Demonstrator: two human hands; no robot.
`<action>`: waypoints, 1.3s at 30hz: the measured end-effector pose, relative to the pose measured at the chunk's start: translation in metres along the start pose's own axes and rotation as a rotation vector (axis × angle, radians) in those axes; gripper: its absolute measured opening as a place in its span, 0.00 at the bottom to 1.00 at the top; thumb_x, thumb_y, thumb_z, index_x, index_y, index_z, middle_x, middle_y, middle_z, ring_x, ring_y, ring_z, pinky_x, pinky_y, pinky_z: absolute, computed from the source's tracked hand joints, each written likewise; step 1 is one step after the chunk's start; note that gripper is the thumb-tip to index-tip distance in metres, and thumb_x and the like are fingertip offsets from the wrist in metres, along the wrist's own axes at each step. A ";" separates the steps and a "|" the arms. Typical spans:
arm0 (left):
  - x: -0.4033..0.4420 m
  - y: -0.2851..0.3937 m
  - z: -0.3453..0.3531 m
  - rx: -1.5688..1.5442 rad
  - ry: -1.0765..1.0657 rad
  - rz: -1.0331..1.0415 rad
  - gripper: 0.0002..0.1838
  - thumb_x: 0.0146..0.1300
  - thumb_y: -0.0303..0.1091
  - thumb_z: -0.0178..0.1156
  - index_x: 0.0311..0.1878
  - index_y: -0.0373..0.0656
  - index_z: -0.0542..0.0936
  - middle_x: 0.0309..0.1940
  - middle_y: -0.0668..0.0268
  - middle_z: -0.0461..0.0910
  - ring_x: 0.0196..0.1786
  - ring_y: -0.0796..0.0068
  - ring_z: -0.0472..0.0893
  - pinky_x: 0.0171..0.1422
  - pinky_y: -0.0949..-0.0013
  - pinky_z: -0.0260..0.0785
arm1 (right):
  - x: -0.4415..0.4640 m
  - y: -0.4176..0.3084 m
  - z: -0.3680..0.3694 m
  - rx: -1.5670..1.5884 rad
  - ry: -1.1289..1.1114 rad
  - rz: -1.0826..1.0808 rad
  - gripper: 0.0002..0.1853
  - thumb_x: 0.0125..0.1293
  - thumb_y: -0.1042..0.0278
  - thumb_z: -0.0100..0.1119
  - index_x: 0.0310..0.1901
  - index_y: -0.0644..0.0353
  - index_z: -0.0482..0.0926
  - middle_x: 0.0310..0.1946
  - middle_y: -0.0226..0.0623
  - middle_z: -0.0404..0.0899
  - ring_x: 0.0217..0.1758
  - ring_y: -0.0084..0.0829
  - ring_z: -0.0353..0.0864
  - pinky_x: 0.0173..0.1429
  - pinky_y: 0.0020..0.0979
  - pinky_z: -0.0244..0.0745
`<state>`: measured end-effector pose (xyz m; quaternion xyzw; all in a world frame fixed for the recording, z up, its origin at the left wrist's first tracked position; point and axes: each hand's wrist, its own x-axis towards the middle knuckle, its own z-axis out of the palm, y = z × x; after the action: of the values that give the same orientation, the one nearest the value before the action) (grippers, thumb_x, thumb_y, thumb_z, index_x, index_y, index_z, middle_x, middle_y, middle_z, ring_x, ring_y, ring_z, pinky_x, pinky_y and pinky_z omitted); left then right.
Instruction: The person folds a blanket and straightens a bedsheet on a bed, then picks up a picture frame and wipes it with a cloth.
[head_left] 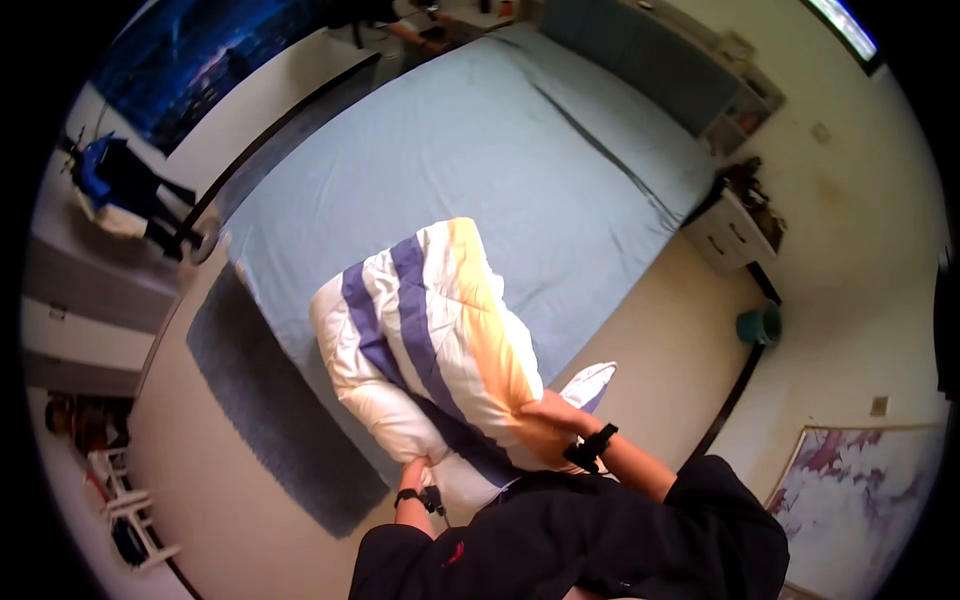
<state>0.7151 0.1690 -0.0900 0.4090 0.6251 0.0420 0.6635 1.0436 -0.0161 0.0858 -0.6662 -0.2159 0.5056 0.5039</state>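
Lying in a loose fold over the near edge of the blue bed (pixel 430 150), the striped quilt (pixel 430 320) has its long axis, like its purple and orange stripes, running from the far side toward the near, with the near end slanting right. The far end rests on the bed, and the near end reaches the person's dark shirt (pixel 600 540). A white and purple corner sticks out to the right, past the right forearm.

The left hand (pixel 414 474) is closed on the white cloth at the quilt's near left edge, its fingers partly hidden. The right hand (pixel 552 410) is clamped on the orange stripe near the right edge, some of its fingers lost in the folds. The quilt spreads between the two hands and beyond them toward the bed. Each wrist wears a dark band.

Left of the bed, a gray-blue rug (pixel 270 410) lies on the pale floor (pixel 640 350). At the bed's far right end stands the headboard (pixel 630 60), with a white drawer unit (pixel 728 235) to its right and a teal bin (pixel 759 325) nearer. A framed picture (pixel 850 500) is on the right. At the far left, beyond the bed, another person's arm (pixel 410 36) shows.
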 end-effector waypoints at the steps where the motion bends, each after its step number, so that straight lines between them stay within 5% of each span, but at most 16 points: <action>1: 0.006 0.002 -0.004 0.018 -0.033 -0.003 0.13 0.40 0.27 0.58 0.33 0.34 0.76 0.27 0.61 0.76 0.29 0.67 0.75 0.34 0.66 0.67 | -0.014 -0.003 0.002 0.002 0.037 0.007 0.23 0.50 0.65 0.59 0.49 0.65 0.72 0.40 0.35 0.78 0.40 0.26 0.75 0.46 0.28 0.70; 6: 0.028 0.040 -0.084 0.164 -0.088 -0.192 0.14 0.37 0.32 0.60 0.29 0.32 0.78 0.27 0.61 0.77 0.29 0.70 0.73 0.35 0.67 0.64 | -0.067 -0.031 0.087 0.261 0.164 0.163 0.26 0.51 0.66 0.60 0.52 0.66 0.69 0.44 0.38 0.75 0.45 0.28 0.74 0.50 0.28 0.68; 8: 0.020 0.069 -0.094 0.276 -0.107 0.005 0.13 0.36 0.32 0.59 0.25 0.31 0.77 0.25 0.62 0.76 0.27 0.69 0.72 0.33 0.67 0.63 | -0.059 0.004 0.109 0.242 0.251 0.055 0.24 0.52 0.67 0.59 0.51 0.68 0.69 0.43 0.39 0.76 0.43 0.26 0.74 0.48 0.27 0.70; 14: 0.012 0.094 -0.075 0.313 -0.100 -0.022 0.11 0.33 0.28 0.59 0.23 0.31 0.76 0.23 0.61 0.75 0.23 0.69 0.72 0.28 0.68 0.63 | -0.067 -0.001 0.096 0.319 0.278 0.223 0.21 0.51 0.64 0.60 0.45 0.68 0.73 0.36 0.38 0.78 0.37 0.26 0.76 0.43 0.27 0.71; 17: 0.022 0.085 -0.093 0.219 -0.083 0.067 0.14 0.33 0.29 0.59 0.26 0.29 0.77 0.25 0.59 0.76 0.27 0.66 0.74 0.32 0.67 0.64 | -0.067 -0.002 0.133 0.304 0.408 0.050 0.20 0.50 0.64 0.62 0.44 0.68 0.75 0.35 0.38 0.78 0.35 0.26 0.76 0.42 0.27 0.71; 19: 0.029 0.089 -0.072 0.215 -0.056 0.089 0.18 0.33 0.30 0.59 0.30 0.27 0.77 0.29 0.57 0.78 0.31 0.63 0.75 0.37 0.67 0.65 | -0.078 -0.009 0.127 0.277 0.415 0.027 0.20 0.50 0.65 0.62 0.43 0.68 0.75 0.35 0.38 0.78 0.35 0.26 0.76 0.41 0.27 0.71; 22: 0.051 0.099 -0.051 0.216 -0.150 0.292 0.18 0.46 0.31 0.54 0.39 0.29 0.75 0.34 0.58 0.76 0.33 0.66 0.74 0.37 0.66 0.66 | -0.105 -0.013 0.127 0.286 0.567 0.001 0.19 0.50 0.63 0.63 0.39 0.70 0.77 0.31 0.38 0.79 0.32 0.26 0.77 0.39 0.26 0.72; 23: 0.005 0.134 -0.036 0.274 -0.173 0.286 0.17 0.47 0.32 0.53 0.39 0.30 0.76 0.32 0.59 0.77 0.32 0.67 0.75 0.37 0.66 0.66 | -0.123 -0.020 0.126 0.337 0.598 0.008 0.19 0.50 0.63 0.62 0.39 0.70 0.77 0.31 0.38 0.79 0.32 0.26 0.77 0.38 0.26 0.72; 25: -0.037 0.171 -0.014 0.482 -0.290 0.490 0.13 0.44 0.33 0.55 0.28 0.31 0.78 0.25 0.58 0.79 0.31 0.70 0.76 0.36 0.67 0.66 | -0.159 -0.032 0.122 0.417 0.701 0.019 0.18 0.51 0.63 0.62 0.38 0.71 0.77 0.31 0.38 0.78 0.31 0.26 0.77 0.36 0.25 0.72; 28: -0.041 0.191 0.053 0.888 -0.322 0.768 0.16 0.45 0.41 0.57 0.32 0.39 0.79 0.28 0.51 0.79 0.34 0.54 0.78 0.37 0.60 0.68 | -0.200 -0.022 0.101 0.496 0.905 -0.030 0.18 0.52 0.63 0.61 0.40 0.71 0.77 0.35 0.38 0.78 0.37 0.26 0.76 0.43 0.25 0.70; 32: -0.132 0.216 0.180 1.000 -0.503 1.108 0.18 0.45 0.41 0.56 0.41 0.45 0.77 0.37 0.53 0.78 0.42 0.52 0.76 0.44 0.58 0.67 | -0.244 0.043 0.047 0.736 1.174 -0.041 0.17 0.53 0.65 0.60 0.42 0.69 0.76 0.38 0.38 0.77 0.40 0.29 0.75 0.47 0.28 0.69; 36: -0.172 0.192 0.238 1.044 -0.710 1.198 0.23 0.39 0.33 0.54 0.45 0.47 0.75 0.36 0.52 0.78 0.41 0.51 0.76 0.44 0.58 0.67 | -0.292 0.015 0.084 0.771 1.509 0.040 0.20 0.53 0.62 0.58 0.43 0.70 0.75 0.38 0.41 0.76 0.42 0.33 0.75 0.48 0.31 0.70; 39: -0.190 0.193 0.264 1.058 -0.835 1.214 0.25 0.37 0.31 0.53 0.46 0.46 0.74 0.35 0.52 0.78 0.40 0.51 0.76 0.43 0.58 0.68 | -0.304 0.034 0.085 1.079 1.442 0.074 0.22 0.53 0.62 0.58 0.44 0.72 0.73 0.39 0.44 0.76 0.40 0.35 0.76 0.46 0.32 0.72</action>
<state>0.9903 0.0596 0.1450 0.9016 -0.0516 -0.0598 0.4253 0.8398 -0.2339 0.1957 -0.5010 0.4408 0.0135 0.7446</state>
